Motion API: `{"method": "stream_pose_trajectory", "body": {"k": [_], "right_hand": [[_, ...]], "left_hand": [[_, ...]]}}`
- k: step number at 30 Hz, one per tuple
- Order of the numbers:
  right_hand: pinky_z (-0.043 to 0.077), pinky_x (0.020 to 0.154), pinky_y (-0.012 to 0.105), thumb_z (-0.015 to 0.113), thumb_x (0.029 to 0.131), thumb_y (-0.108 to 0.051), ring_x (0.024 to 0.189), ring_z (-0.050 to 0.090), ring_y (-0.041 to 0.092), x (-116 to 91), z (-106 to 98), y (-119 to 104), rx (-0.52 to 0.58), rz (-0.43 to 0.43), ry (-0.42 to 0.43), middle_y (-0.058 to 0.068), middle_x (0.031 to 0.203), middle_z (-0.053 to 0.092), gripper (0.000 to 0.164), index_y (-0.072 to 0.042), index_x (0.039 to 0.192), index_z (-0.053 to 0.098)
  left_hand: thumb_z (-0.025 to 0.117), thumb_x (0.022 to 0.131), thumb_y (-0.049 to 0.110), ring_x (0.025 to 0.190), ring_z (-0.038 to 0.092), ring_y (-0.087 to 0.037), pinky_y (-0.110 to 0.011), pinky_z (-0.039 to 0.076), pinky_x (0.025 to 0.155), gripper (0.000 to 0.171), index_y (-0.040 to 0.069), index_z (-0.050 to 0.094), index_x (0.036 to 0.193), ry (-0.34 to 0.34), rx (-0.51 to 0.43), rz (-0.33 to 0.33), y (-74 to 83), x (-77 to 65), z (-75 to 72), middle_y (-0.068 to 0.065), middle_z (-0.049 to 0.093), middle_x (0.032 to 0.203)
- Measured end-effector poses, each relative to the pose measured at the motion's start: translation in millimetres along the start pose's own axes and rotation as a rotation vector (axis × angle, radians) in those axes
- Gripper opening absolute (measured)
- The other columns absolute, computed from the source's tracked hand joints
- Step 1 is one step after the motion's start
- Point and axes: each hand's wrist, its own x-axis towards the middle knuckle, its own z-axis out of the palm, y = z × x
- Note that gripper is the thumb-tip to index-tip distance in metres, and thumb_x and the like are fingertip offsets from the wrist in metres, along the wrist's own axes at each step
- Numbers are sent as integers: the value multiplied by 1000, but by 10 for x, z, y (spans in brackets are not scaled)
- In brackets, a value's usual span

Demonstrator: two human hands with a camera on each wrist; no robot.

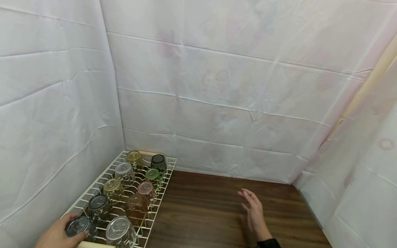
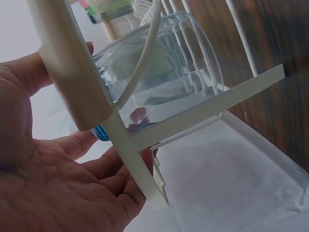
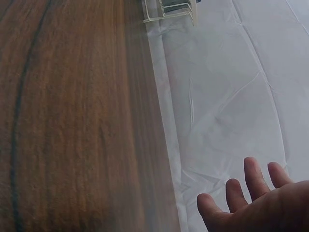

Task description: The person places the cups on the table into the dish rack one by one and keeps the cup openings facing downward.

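My left hand (image 1: 57, 232) grips a blue-grey glass tumbler (image 1: 78, 226) at the near left corner of a white wire rack (image 1: 160, 203), thumb and fingers around its upturned base. In the left wrist view, the rack's end bar (image 2: 207, 113) and a beige sleeve (image 2: 72, 63) partly hide the hand and clear glass behind them. Right beside the gripped tumbler stands a clear tumbler (image 1: 121, 230), with a dark grey one (image 1: 99, 208) just behind. My right hand (image 1: 254, 215) hovers over the brown wooden table, fingers extended and holding nothing.
Upside-down tumblers fill the rack in two rows, among them amber (image 1: 136, 208), pink (image 1: 147, 191), green (image 1: 153, 175) and yellow (image 1: 113, 189) ones. The wooden table (image 1: 198, 213) lies right of the rack. White sheeting (image 1: 211, 103) encloses the back and sides.
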Motion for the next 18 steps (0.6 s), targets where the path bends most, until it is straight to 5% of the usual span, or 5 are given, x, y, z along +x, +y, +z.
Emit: {"method": "stream_pose_trajectory", "body": {"k": [7, 12, 18], "right_hand": [[29, 122, 79, 49, 114, -44, 150, 38, 32, -24, 5, 30, -9, -5, 4, -19, 117, 71, 52, -2, 145, 53], [28, 123, 79, 50, 113, -46, 149, 38, 32, -22, 10, 24, -12, -2, 6, -18, 117, 71, 56, 0, 146, 52], [30, 122, 78, 50, 113, -44, 136, 48, 16, -35, 52, 21, -24, -1, 7, -15, 121, 71, 51, -3, 143, 56]], "left_hand": [[84, 87, 43, 104, 70, -55, -59, 60, 79, 87, -19, 48, 137, 53, 23, 67, -28, 32, 64, -44, 62, 124], [84, 87, 46, 103, 71, -48, -50, 59, 75, 91, -18, 48, 140, 72, 19, 109, -27, 42, 53, -42, 64, 124], [79, 89, 61, 110, 65, -61, -61, 59, 81, 107, -22, 41, 143, 35, 41, 69, 9, 7, -81, -48, 57, 129]]}}
